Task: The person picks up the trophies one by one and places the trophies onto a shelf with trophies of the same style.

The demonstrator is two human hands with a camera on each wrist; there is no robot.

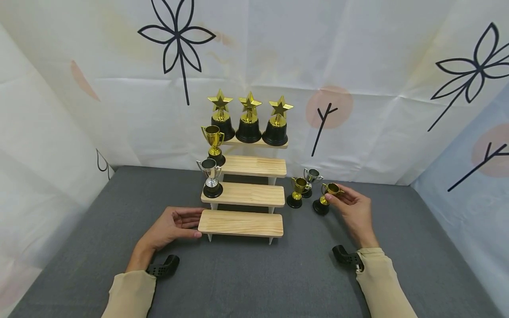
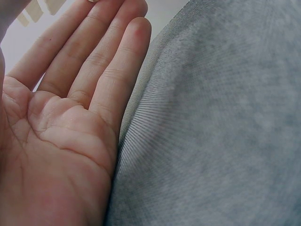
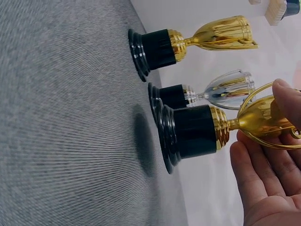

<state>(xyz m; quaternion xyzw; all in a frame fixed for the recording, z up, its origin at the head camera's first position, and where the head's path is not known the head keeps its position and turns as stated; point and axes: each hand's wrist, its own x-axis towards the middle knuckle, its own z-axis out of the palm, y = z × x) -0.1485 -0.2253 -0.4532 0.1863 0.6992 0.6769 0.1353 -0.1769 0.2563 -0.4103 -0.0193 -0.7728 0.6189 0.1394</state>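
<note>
Gold cup on a black base, the small trophy [image 1: 327,197] sits pinched between the right hand [image 1: 354,211] fingers [image 3: 287,101]; only the left wrist view shows the left hand [image 1: 171,227] fingers [image 2: 101,56] straight, together.

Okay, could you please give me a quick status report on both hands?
Left hand open, flat against bottom step. Right hand pinching gold cup trophy, base on grey mat. Two more cups close behind it.

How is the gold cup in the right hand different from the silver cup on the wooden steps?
The gold cup stands on the grey table beside the steps, pinched by the right hand. The silver cup stands untouched on the second step. One is gold, the other silver. Both have two handles and black bases.
</note>
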